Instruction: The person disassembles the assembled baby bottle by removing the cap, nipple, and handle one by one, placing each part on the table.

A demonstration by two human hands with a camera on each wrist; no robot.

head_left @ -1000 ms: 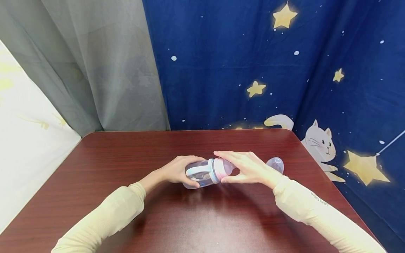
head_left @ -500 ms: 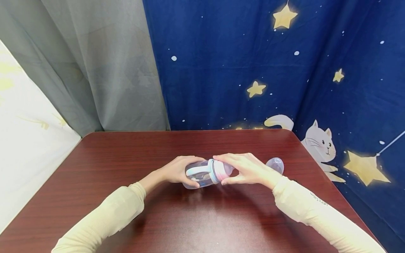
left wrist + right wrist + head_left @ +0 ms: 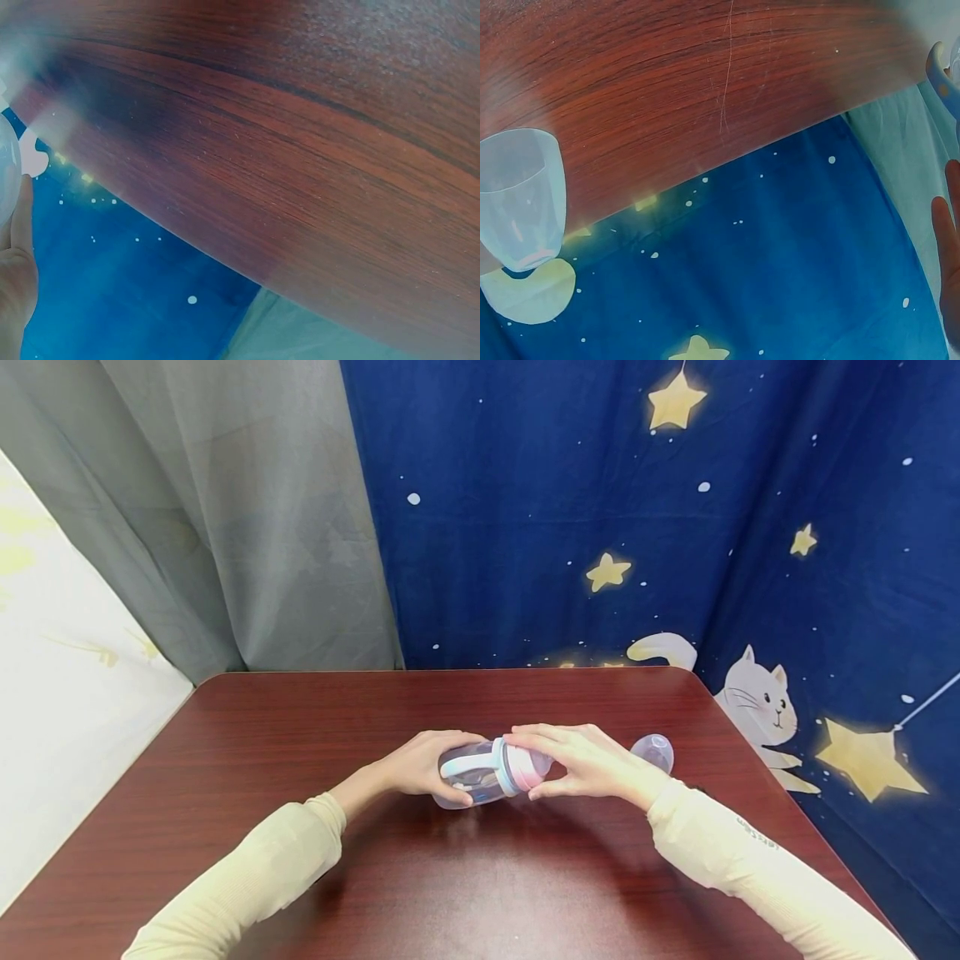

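Note:
A clear baby bottle (image 3: 483,785) with a pale blue handle (image 3: 468,766) and a pink collar (image 3: 527,766) lies tilted on its side, teat end to the right. My left hand (image 3: 423,762) grips the bottle's body, thumb on the near side and fingers over the far side. Around the pink collar my right hand (image 3: 585,760) has its fingers on top and its thumb at the lower edge; the palm side partly hides the teat. In the left wrist view, a piece of the bottle (image 3: 7,169) and the left fingers show at the edge.
A translucent dome-shaped bottle cap (image 3: 654,752) stands on the dark red wooden table (image 3: 322,718), just beyond the right wrist. Behind the table hang a grey curtain (image 3: 300,527) and a blue star-patterned curtain (image 3: 510,527).
My right hand's fingers and thumb have shifted slightly around the pink collar, the fingers lower and the thumb a little to the right. The left hand and the cap have stayed in place.

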